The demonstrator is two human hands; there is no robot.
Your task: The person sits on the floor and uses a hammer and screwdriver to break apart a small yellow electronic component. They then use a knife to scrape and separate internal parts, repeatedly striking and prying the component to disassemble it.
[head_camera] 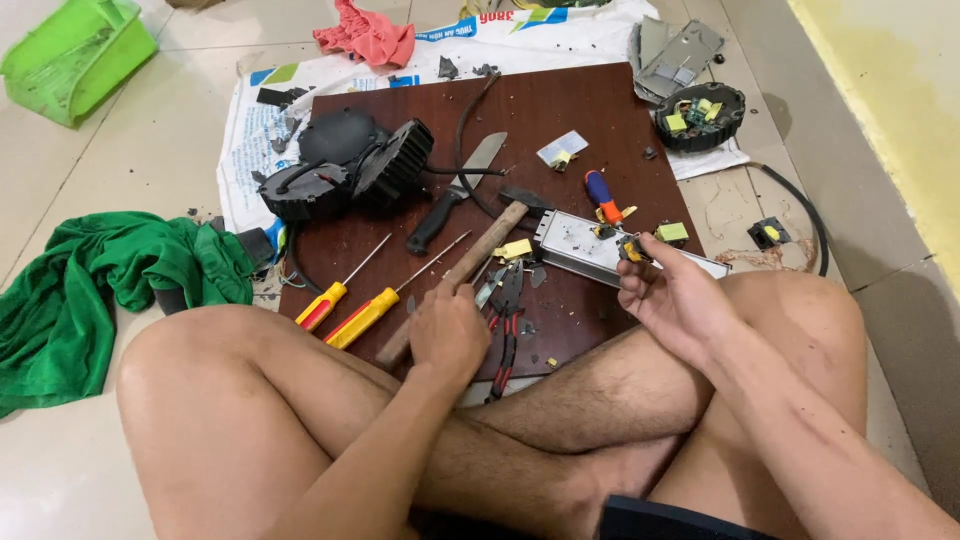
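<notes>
Floor items, far left: green plastic basket (72, 52) at the top corner; green cloth (95, 290) crumpled beside the person's knee, well clear of the work.

Board (560, 110), dark red-brown, lying on a printed sack (250, 110); pink rag (367, 35) beyond it.

Board contents, left part: black round ribbed housings (345, 165) with cable; two yellow-handled screwdrivers (345, 305) side by side, shafts pointing up and right; black-handled knife (455, 195).

Left hand (450, 330): fingers curled down over the wooden hammer handle (470, 265), apparently gripping it near its lower half; hammer head (525, 198) resting on the board. Red-and-black pliers (508, 320) just beside this hand, small yellow part (515, 249) near them.

Centre right: long metal casing (590, 245) lying open on the board; orange-and-blue screwdriver (602, 197) above it.

Right hand (675, 295): palm half open and turned up, thumb and fingertips pinching a small yellow-and-black component (632, 250) just over the casing's edge.

Handling note, as judgement: hammer suits this piece poorly while it sits between fingertips. Better to set the component flat on bare board, clear of the casing and loose chips, keep fingers back, and use short light taps; pliers, close at hand, would hold it more safely.

Far right: round black driver housing (700, 115) with yellow parts, grey metal plate (680, 50), small black-and-yellow part (770, 233) on tile, black cable (810, 215).
</notes>
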